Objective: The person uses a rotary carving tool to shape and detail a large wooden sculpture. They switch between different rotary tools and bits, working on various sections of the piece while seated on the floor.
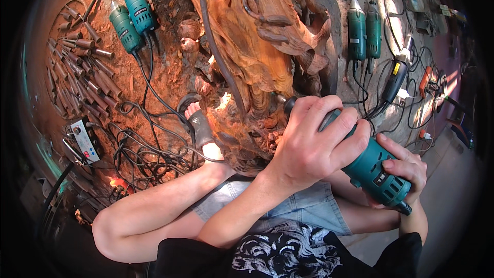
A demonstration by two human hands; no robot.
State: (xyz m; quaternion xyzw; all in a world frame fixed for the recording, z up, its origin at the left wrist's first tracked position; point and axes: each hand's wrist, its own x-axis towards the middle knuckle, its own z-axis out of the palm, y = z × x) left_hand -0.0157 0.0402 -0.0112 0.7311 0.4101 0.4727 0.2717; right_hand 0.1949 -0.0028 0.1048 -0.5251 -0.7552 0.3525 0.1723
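A green handheld die grinder [377,163] slants across my lap, its nose toward the carving and its cord end toward my right side. My left hand [318,141] wraps its fingers around the front of the body, near the black collar. Farther back, my right hand [409,167] grips the rear of the housing. The narrow tip meets or nearly meets the lower part of a large carved wooden piece [257,56]; whether it touches I cannot tell. That carving is orange-brown, with twisting root-like and leafy forms.
Several wooden-handled carving chisels [82,72] lie at the left. Two green grinders [131,20] rest at upper left, two more [364,31] at upper right. A black-handled power tool [399,74], control box [84,140], tangled black cords [149,141] and an orange power strip [426,80] surround me.
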